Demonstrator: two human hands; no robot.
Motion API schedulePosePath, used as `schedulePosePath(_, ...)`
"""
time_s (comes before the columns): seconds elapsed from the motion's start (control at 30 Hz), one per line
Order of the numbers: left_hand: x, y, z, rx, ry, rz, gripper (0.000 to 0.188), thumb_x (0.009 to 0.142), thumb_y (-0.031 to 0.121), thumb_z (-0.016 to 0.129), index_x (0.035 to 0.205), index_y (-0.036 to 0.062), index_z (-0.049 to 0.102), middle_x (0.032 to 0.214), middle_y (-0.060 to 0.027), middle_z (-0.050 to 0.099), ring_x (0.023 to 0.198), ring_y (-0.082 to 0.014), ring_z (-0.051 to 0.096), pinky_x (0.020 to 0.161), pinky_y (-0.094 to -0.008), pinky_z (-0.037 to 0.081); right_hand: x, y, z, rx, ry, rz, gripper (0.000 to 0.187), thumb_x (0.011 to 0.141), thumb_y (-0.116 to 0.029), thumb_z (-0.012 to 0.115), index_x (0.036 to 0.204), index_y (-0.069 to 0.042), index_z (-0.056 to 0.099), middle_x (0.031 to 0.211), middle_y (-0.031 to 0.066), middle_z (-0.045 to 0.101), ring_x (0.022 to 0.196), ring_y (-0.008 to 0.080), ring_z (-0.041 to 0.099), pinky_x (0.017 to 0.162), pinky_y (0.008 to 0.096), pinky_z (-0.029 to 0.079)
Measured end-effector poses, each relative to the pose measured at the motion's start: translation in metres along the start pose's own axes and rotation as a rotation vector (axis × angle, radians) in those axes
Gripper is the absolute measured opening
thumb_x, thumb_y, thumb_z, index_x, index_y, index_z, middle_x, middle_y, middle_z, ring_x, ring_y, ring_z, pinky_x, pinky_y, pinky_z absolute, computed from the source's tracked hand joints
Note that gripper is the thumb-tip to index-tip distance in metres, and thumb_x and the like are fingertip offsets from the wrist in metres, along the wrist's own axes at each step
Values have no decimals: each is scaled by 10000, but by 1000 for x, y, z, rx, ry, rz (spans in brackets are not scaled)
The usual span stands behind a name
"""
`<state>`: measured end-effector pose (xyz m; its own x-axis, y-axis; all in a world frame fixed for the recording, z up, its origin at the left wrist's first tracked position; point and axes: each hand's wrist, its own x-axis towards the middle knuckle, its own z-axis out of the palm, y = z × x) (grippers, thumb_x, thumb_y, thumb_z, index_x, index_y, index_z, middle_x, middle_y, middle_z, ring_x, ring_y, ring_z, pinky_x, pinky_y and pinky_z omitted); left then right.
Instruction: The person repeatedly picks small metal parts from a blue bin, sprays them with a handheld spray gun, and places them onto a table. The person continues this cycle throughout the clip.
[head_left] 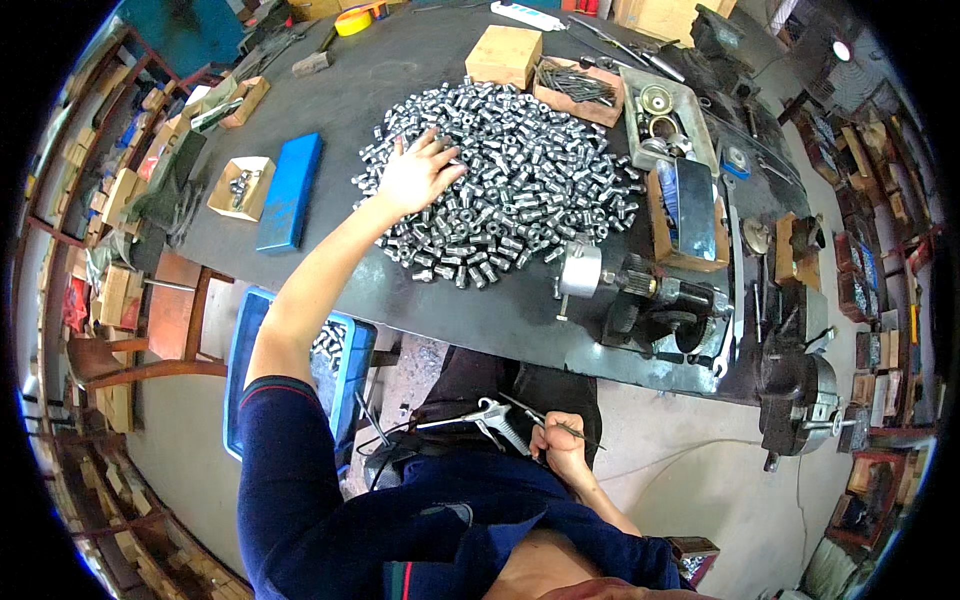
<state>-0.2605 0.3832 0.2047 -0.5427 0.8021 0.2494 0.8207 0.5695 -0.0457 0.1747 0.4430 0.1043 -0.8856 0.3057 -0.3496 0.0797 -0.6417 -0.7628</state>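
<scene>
My left hand (417, 172) is stretched out over the left side of a big heap of small shiny metal cylinders (520, 170) on a dark workbench (350, 100). Its fingers are spread and rest on the parts. My right hand (557, 447) stays low near my lap, closed on a thin metal rod (560, 425). Beside it lies a silver air blow gun (480, 415) with a hose.
A blue flat case (290, 190) and a small cardboard box of parts (241, 187) sit left of the heap. A wooden block (505, 55), a tray of rods (578, 88), a small machine (640, 295) and a vise (795, 385) stand right. A blue bin (250, 330) is below the bench.
</scene>
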Motion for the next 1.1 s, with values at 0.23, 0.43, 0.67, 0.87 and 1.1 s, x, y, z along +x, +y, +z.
schedulePosePath(0.23,23,-57,35,-131,53,-151,413,906,425,393,1254,224,487,1312,37,471,1218,-338,405,997,-510,318,-1,-1,0,57,12,44,288,781,-15,458,526,-78,340,478,28,362,431,130,393,400,286,369)
schedulePosePath(0.43,40,-69,46,-89,1,-195,378,908,353,381,1256,257,490,1344,75,435,1206,-301,423,996,-515,322,-1,-7,3,9,26,32,298,775,-26,478,517,-80,338,475,32,363,432,128,391,397,291,375)
schedulePosePath(0.67,17,-72,46,-139,-4,-245,373,924,317,386,1268,215,485,1341,9,446,1263,-360,347,1034,-410,310,-6,-9,1,77,40,46,222,683,4,423,497,-74,330,474,39,353,427,130,371,400,295,377)
schedulePosePath(0.87,-20,-100,39,-294,105,-195,411,906,344,419,1219,96,515,1291,-89,487,1188,-309,444,993,-385,357,-3,-8,6,48,12,38,222,697,17,428,505,-63,351,481,52,389,416,134,387,395,298,382)
schedulePosePath(1.1,-16,40,-14,-222,169,109,389,894,352,468,1174,97,556,1252,-114,513,1217,-304,419,1011,-502,301,-4,-2,-1,2,12,18,237,702,-47,478,510,-75,341,477,45,377,424,135,391,399,293,378)
